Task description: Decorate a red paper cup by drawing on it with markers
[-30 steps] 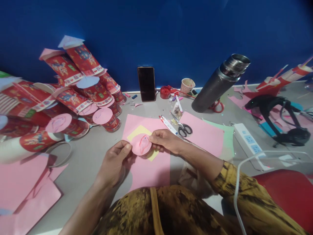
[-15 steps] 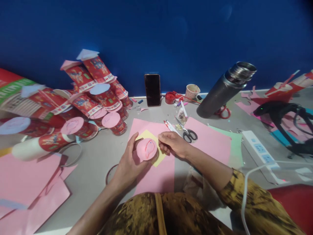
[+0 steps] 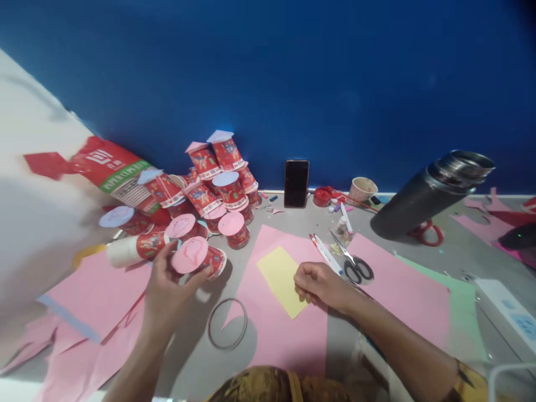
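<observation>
Fingers of the left hand (image 3: 167, 290) were wrapped round a red printed paper cup (image 3: 214, 261), which it held on its side to the left of the yellow sheet (image 3: 281, 281). The grip was closed firmly on the cup's wall. A pink disc (image 3: 190, 255) capped the cup's mouth and faced up toward the camera. Whether the cup touched the surface (image 3: 188, 357) could not be told. The right hand (image 3: 322, 285) rested at the right edge of the yellow sheet, its grip curled into a loose fist with nothing showing inside it. The yellow sheet lay on a pink sheet (image 3: 280, 335). A thin ring (image 3: 228, 324) lay flat on the surface just left of and below the yellow sheet, near the left hand. Black-handled scissors (image 3: 355, 269) and a pen (image 3: 324, 252) lay just right of and above the yellow sheet, close to the right hand. Farther left and above it, beyond the held cup, was a pile of like cups (image 3: 213, 190), many capped with paper. A dark phone (image 3: 296, 183) stood against the blue wall (image 3: 293, 84) straight above the yellow sheet, and a grey flask (image 3: 431, 192) lay well to its right.
</observation>
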Available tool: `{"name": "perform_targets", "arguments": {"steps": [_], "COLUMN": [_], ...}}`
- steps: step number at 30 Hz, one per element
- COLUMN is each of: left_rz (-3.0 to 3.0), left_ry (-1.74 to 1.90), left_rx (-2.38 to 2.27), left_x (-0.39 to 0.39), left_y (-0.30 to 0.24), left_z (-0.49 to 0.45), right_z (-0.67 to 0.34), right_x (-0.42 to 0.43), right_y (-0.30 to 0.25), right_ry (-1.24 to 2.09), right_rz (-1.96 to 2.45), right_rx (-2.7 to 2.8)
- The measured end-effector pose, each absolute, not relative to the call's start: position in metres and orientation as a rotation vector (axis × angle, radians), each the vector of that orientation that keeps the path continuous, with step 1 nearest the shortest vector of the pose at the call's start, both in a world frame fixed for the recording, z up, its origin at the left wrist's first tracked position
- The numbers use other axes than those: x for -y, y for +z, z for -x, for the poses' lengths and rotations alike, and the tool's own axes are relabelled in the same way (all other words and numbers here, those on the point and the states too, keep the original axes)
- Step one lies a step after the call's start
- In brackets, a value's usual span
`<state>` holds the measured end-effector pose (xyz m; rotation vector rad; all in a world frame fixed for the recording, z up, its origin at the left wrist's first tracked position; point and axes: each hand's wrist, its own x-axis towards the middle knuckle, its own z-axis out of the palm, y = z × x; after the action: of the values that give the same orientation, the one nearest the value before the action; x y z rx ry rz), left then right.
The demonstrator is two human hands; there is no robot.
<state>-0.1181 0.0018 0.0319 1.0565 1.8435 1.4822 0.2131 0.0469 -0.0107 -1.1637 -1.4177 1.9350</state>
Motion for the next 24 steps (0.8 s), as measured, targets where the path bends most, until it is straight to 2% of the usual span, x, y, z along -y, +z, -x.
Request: {"name": "perform_targets", "arguments": {"steps": [4, 9, 15, 24], "left_rz": [-1.006, -1.067, -1.135, -1.521], "left_ry": [1.644, 1.703, 1.648, 1.423], "left_rx": [-1.928, -1.768, -1.684, -1.968], "left_x": [-0.01, -0.037, -0.074, -0.1], "left_y": [0.054, 0.08, 0.088, 0.08], "left_z": [0.133, 0.121, 0.109, 0.099], "right_z": [-0.211, -0.208, -0.208, -0.211], "right_x": [-0.047, -0.047, -0.048, -0.05], "right_y": [-0.012, -0.014, -0.014, -0.016], "right_ry": [1.94, 1.951, 1.965, 2.015], "right_rz": [1.194, 1.253, 1.289, 1.295], "right_rx": [1.463, 1.452, 1.446, 1.447]}}
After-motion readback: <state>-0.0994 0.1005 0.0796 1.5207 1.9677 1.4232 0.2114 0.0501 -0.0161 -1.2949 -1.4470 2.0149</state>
